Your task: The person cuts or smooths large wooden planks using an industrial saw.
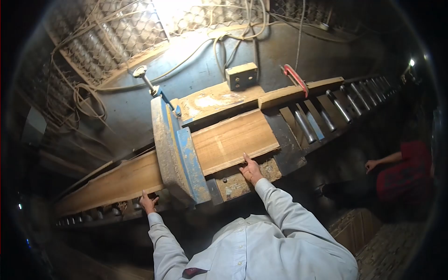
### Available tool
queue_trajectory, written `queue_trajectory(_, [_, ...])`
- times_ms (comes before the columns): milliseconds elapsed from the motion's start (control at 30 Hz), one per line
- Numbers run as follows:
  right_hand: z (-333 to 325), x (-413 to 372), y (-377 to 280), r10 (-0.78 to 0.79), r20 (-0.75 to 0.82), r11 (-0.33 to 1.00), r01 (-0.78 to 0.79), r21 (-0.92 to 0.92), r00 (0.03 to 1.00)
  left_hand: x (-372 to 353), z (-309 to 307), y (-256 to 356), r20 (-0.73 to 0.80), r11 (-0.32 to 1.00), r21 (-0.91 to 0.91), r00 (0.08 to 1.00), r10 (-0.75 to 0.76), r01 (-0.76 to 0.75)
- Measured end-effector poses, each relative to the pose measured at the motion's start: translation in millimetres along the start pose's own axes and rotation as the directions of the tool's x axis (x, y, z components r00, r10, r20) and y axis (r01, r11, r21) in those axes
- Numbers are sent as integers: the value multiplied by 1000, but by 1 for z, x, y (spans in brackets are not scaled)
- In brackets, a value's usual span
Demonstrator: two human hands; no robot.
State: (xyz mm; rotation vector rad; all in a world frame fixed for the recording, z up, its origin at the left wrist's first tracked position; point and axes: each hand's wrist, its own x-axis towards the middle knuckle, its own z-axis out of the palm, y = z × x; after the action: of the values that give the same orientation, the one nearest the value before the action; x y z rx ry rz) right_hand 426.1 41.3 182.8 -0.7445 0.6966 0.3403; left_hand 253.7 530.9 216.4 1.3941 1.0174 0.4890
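Note:
A long wooden plank [233,140] lies through a machine, passing under its blue upright frame [190,163]. Its left stretch runs out toward the far left over rollers. My right hand [252,171] grips the plank's near edge to the right of the frame, one digit on the wood and the others lower down. To the left of the frame, my left hand [148,203] holds the same near edge, with some of its fingers partly hidden. A knob-topped screw [145,79] rises at the frame's far end.
A wooden fence [301,93] with a red clamp [296,80] runs along the far right side. Metal rollers [338,106] continue rightward. A switch box [241,76] and loose cables [186,60] stand behind. Another person in a red shirt [405,175] is at right.

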Motion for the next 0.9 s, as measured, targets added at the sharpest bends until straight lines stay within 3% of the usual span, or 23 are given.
queue_trajectory(67, [-4, -9, 3, -39, -18, 998, 38, -40, 999, 7, -4, -6, -11, 999, 35, 1000, -7, 7])
queue_trajectory(167, [-33, -17, 17, -29, 114, 999, 25, 28, 993, 21, -11, -20, -44, 998, 37, 998, -43, 44])
queue_trajectory(300, [-89, -45, 17, -38, 66, 997, 33, 70, 997, 17, -9, -20, 8, 1000, 10, 1000, -7, 7])
queue_trajectory(367, [-110, -62, -7, -85, -68, 996, 84, -13, 994, 21, -12, -24, 27, 1000, 15, 1000, 1, -1])
queue_trajectory(433, [-113, -88, -46, -180, -194, 981, 161, -108, 964, 19, -9, -23, 8, 1000, -4, 1000, -6, 6])
queue_trajectory(467, [-113, -100, -70, -202, -86, 979, 200, -22, 976, 19, -9, -23, 17, 1000, -11, 1000, -11, 11])
queue_trajectory(533, [-145, -80, -107, -252, -163, 968, 246, -57, 954, 16, -7, -21, 19, 1000, -21, 1000, -17, 17])
queue_trajectory(600, [-162, -68, -154, -323, -79, 938, 331, 108, 943, 14, -5, -21, 3, 1000, -25, 1000, -18, 18])
queue_trajectory(767, [-202, -35, -291, -389, -296, 894, 435, 106, 873, 19, -4, -25, 27, 997, -73, 1000, -11, 13])
queue_trajectory(800, [-220, -19, -314, -422, -277, 880, 463, 104, 863, 20, -5, -29, 30, 996, -87, 1000, -9, 11])
queue_trajectory(867, [-251, 18, -340, -539, -407, 805, 593, 9, 738, 22, -4, -28, 67, 996, -87, 998, -8, 14])
queue_trajectory(900, [-219, -4, -335, -674, -444, 729, 627, -273, 590, 23, -8, -31, 78, 996, -86, 997, -7, 14])
